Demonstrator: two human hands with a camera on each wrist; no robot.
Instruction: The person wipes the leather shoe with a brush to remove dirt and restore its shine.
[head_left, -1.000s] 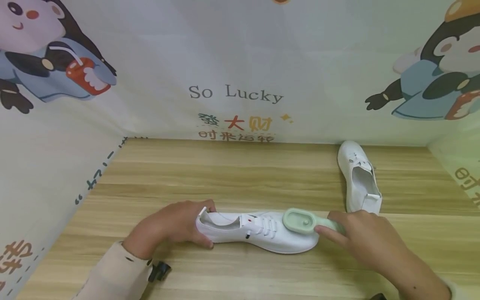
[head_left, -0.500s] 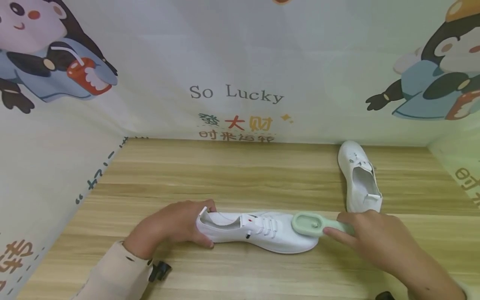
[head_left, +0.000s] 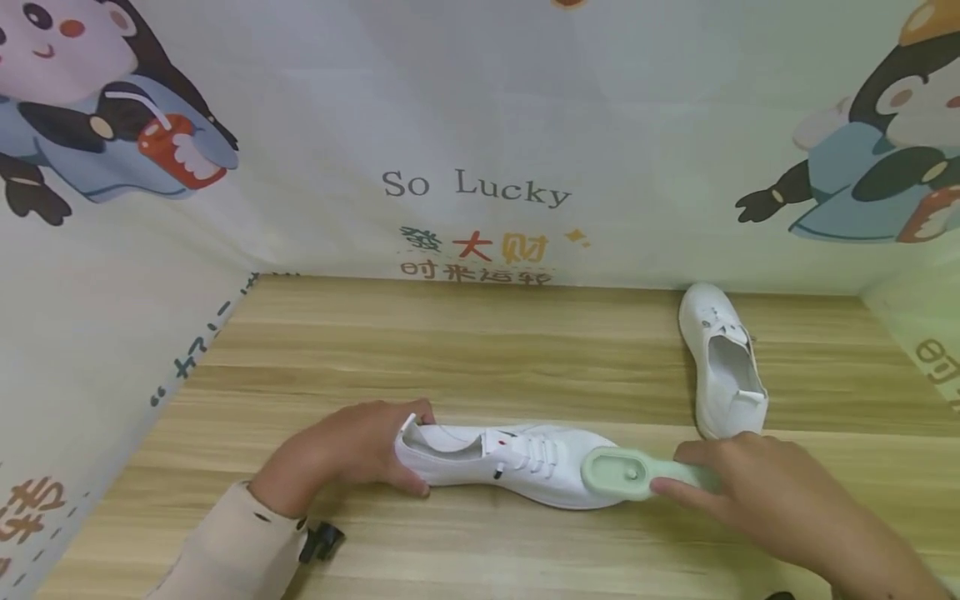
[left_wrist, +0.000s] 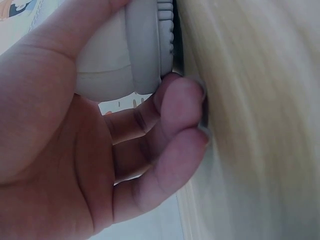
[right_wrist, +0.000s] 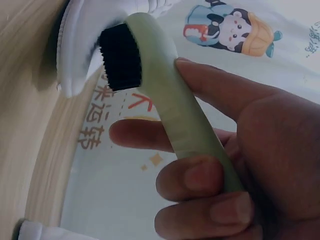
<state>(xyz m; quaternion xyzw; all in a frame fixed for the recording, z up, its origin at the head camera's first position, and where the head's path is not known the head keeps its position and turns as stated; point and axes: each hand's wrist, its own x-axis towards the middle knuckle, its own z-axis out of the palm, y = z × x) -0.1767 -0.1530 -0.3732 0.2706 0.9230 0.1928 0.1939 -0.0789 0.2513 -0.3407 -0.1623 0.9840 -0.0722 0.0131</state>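
A white lace-up shoe [head_left: 555,475] lies sideways on the wooden surface, its toe pointing right. My left hand [head_left: 367,446] grips its heel; in the left wrist view the thumb and curled fingers of that hand [left_wrist: 90,140] are around the heel [left_wrist: 115,55]. My right hand [head_left: 772,496] holds a pale green brush [head_left: 618,472] by the handle, with the head over the shoe's toe. The right wrist view shows the brush's black bristles [right_wrist: 121,57] against the shoe [right_wrist: 82,40], and the fingers of my right hand [right_wrist: 225,165] curled round the handle.
A second white shoe [head_left: 723,367] stands behind my right hand, toe toward the back wall. Printed cloth walls [head_left: 480,100] border the wooden surface [head_left: 450,342] at the back and sides. A black object [head_left: 321,542] is by my left sleeve.
The brush in my right hand has moved right along the shoe's toe and then down toward its near edge. My left hand keeps its grip on the heel.
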